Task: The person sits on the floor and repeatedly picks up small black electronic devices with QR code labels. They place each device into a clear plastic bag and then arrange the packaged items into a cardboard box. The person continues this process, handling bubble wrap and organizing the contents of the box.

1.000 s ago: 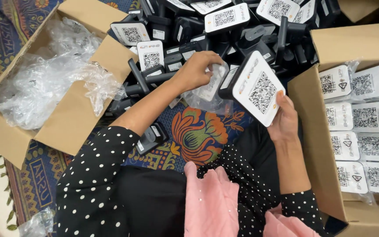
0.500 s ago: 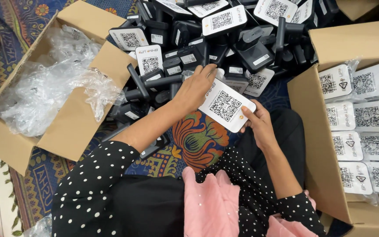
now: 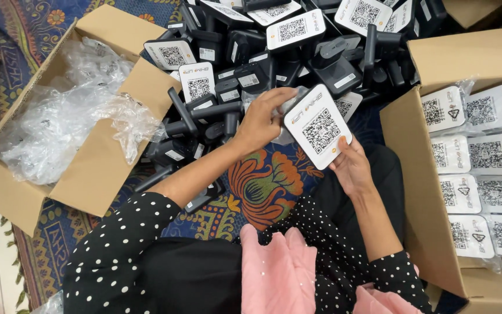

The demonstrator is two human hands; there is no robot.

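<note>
Near the middle of the frame, both hands hold a white, rounded rectangular plastic plate with a square black-and-white code pattern on its face. The right hand supports it from below, at its lower right edge, with the fingers curled up behind it and the thumb against the lower rim. The left hand comes in from the left, its fingers closed on the plate's upper left corner, where a bit of clear plastic wrap shows just behind the plate. The plate is tilted, face up toward the camera, above a patterned floor rug with an orange flower motif.

Behind the hands, across the upper middle of the frame, lies a heap of black plastic stands and more white code plates, jumbled together. At the left stands an open brown cardboard box filled with crumpled clear plastic bags. At the right stands another open brown cardboard box, in which white code plates wrapped in clear plastic lie in neat rows. The person's black sleeves with white dots and a pink cloth fill the lower edge of the frame.
</note>
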